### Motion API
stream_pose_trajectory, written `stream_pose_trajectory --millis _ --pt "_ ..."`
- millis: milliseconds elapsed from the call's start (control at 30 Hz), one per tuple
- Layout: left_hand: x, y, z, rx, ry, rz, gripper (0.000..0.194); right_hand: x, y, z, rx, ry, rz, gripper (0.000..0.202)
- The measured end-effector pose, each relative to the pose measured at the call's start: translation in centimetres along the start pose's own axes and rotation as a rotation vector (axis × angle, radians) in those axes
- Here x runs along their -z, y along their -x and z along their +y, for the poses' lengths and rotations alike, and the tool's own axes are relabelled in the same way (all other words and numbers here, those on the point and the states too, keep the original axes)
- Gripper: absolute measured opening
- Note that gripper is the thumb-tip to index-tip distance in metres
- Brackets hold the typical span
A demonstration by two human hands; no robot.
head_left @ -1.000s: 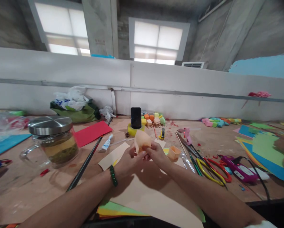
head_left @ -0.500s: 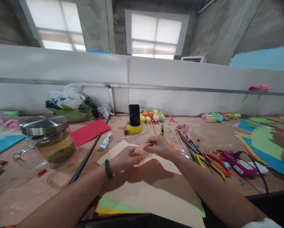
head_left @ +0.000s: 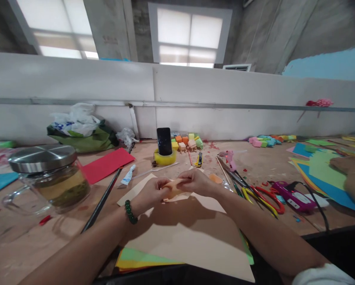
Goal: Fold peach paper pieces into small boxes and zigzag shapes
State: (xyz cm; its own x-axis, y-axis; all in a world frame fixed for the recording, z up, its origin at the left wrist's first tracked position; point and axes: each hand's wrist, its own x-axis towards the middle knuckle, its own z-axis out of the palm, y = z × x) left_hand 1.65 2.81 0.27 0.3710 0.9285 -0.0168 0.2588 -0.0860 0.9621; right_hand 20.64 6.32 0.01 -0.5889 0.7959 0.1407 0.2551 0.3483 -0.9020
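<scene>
**Peach piece pinched in both hands, its shape looking only part-made**

And here we are, mid-tabletop [head_left: 15, 247]: the peach piece [head_left: 174, 189] is up above the big sheet [head_left: 192, 245], stretched between two hands! The left hand [head_left: 150, 194] has its fingers drawn nearly together on one end; the right hand [head_left: 199, 183] pinches the other, thumb and fingertips close. How much of the piece is tucked inside those grips, I cannot tell.

So where do things stand? The piece is bent, that much is done, but it reads as half-formed, with no crisp, closed shape showing. What work it has left, the view doesn't settle.

Look to the back edge: small blocks [head_left: 191, 143] huddle beside the phone [head_left: 164, 141], and a second cluster [head_left: 263, 141] sits farther right. Those look finished! Just beyond the right forearm, an orange piece [head_left: 215, 179] lies partly hidden, its state unclear.

Tools are idle on the right half: pink glue gun [head_left: 230, 161], red-handled tool [head_left: 281, 208]. The big sheet, meanwhile, reaches the near edge, coloured sheets [head_left: 147, 258] peeking out beneath.
</scene>
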Motion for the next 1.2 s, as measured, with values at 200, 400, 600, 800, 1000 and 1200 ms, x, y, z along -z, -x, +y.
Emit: stream_pose_trajectory --millis 200,400,600,800,1000,1200 --pt "0.2 0.0 0.4 0.022 0.032 0.026 0.019 0.5 0.2 -0.9 0.03 0.07 -0.015 0.017" --pt "0.3 0.4 0.9 0.067 0.038 -0.107 0.028 0.5 0.2 -1.1 0.067 0.037 -0.005 0.038" --pt "0.5 0.7 0.9 0.066 0.299 0.001 0.052 0.4 0.4 -1.2 0.135 0.224 0.212 0.035" --pt "0.3 0.7 0.8 0.036 0.224 0.126 0.05 0.2 0.7 -1.5 0.169 0.374 0.25 0.033" --pt "0.2 0.3 0.6 0.075 0.135 0.108 0.033 0.1 1.0 -2.2 0.185 0.442 0.249 0.027" --pt "-0.2 0.4 0.8 -0.118 -0.111 0.216 0.03 -0.1 1.0 -1.9 0.175 0.315 0.167 0.013"
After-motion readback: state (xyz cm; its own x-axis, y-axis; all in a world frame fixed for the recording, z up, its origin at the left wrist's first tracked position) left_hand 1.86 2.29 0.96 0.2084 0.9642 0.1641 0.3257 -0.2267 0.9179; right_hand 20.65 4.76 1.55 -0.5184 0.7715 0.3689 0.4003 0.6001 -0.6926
